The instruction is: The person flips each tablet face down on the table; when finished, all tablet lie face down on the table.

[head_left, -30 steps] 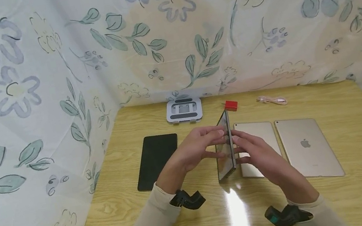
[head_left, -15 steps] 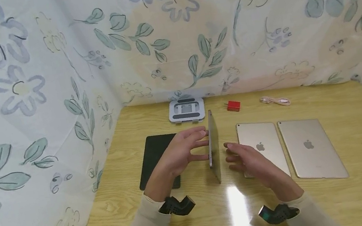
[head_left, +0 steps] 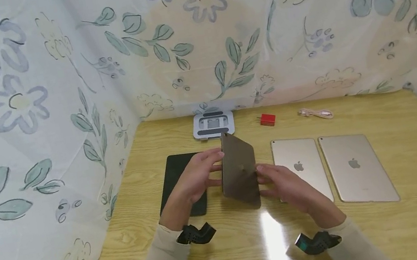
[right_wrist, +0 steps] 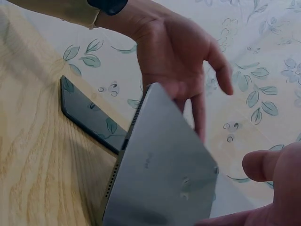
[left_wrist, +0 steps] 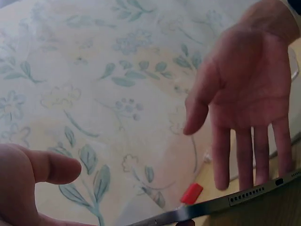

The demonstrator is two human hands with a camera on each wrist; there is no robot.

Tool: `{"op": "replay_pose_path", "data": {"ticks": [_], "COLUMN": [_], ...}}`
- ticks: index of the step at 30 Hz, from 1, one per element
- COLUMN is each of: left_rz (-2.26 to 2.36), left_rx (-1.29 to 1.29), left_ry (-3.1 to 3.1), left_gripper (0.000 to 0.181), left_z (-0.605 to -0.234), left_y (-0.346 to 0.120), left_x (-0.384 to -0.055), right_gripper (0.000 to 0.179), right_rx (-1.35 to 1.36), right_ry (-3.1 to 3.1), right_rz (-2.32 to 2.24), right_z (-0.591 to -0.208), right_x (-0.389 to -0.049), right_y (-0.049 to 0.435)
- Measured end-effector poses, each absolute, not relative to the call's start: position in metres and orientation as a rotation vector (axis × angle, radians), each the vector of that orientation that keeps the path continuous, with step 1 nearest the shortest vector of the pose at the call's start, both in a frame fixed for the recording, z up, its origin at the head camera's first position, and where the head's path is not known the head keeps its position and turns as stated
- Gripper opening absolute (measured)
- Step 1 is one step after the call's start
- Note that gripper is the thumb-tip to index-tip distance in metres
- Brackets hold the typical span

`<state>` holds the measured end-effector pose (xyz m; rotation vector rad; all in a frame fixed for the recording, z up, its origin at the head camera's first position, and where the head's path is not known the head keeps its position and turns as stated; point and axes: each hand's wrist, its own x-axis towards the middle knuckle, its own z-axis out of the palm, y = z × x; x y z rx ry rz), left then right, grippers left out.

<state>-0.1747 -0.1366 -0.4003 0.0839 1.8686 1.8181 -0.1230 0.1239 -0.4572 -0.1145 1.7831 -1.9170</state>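
In the head view, a dark grey tablet (head_left: pixel 239 168) stands tilted between my two hands, its back with the apple logo turned to the right and toward me. My left hand (head_left: pixel 196 175) supports it on the left with extended fingers, partly hidden behind it. My right hand (head_left: pixel 291 184) reaches to the tablet's right edge, fingertips right at that edge. Both thumbs stand free of the tablet, as the wrist views show: the left thumb (left_wrist: pixel 56 167) and the right thumb (right_wrist: pixel 261 165). Below my left hand, a black tablet (head_left: pixel 172 170) lies flat, partly covered by the hand.
Two gold tablets, one nearer (head_left: pixel 294 152) and one farther right (head_left: pixel 357 180), lie backs up on the wooden table (head_left: pixel 413 149). Along the back are a folding stand (head_left: pixel 213 124), a red charger plug (head_left: pixel 267 119) and a coiled pink cable (head_left: pixel 316 113). Floral cloth (head_left: pixel 220 53) hangs behind.
The held tablet has moved left and turned from nearly edge-on, so its back now shows. My right hand, apart from it half a second ago, is back at its edge.
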Motion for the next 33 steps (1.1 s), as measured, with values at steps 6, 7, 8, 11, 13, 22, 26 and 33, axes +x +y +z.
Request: {"op": "replay_pose_path", "data": {"ticks": [6,7,8,11,13,22,26,33], "left_rz": [1.812,1.814,1.812,1.801,1.79,1.777,1.761,1.696], "left_rx": [0.056,0.055,0.054,0.051,0.044,0.014,-0.005,-0.026], "left_ry": [1.868,1.86,1.859,1.86,1.865,1.844,1.854,1.913], "left_gripper": [0.055,0.056,0.056,0.057,0.057,0.057,0.055,0.05], "left_z": [-0.412,-0.415,-0.417,-0.425,-0.429,-0.441,-0.447,-0.457], "left_y": [-0.14,-0.141,-0.141,-0.141,-0.141,-0.137,-0.134,-0.124], "left_x": [-0.18,-0.18,-0.181,-0.184,-0.185,-0.189,-0.189,-0.189], "right_gripper": [0.066,0.066,0.066,0.066,0.067,0.07,0.07,0.07], "right_rx": [-0.042,-0.029,-0.021,-0.003,0.003,0.008,0.014,0.031], "right_ry": [1.836,1.845,1.862,1.89,1.898,1.913,1.935,1.988], "right_rz": [-1.89,-1.883,-1.869,-1.842,-1.829,-1.801,-1.773,-1.705], "right_z": [-0.454,-0.455,-0.455,-0.454,-0.453,-0.452,-0.453,-0.451], "right_x": [-0.125,-0.125,-0.126,-0.126,-0.127,-0.128,-0.129,-0.126], "right_y": [0.129,0.13,0.131,0.134,0.135,0.141,0.143,0.145]}}
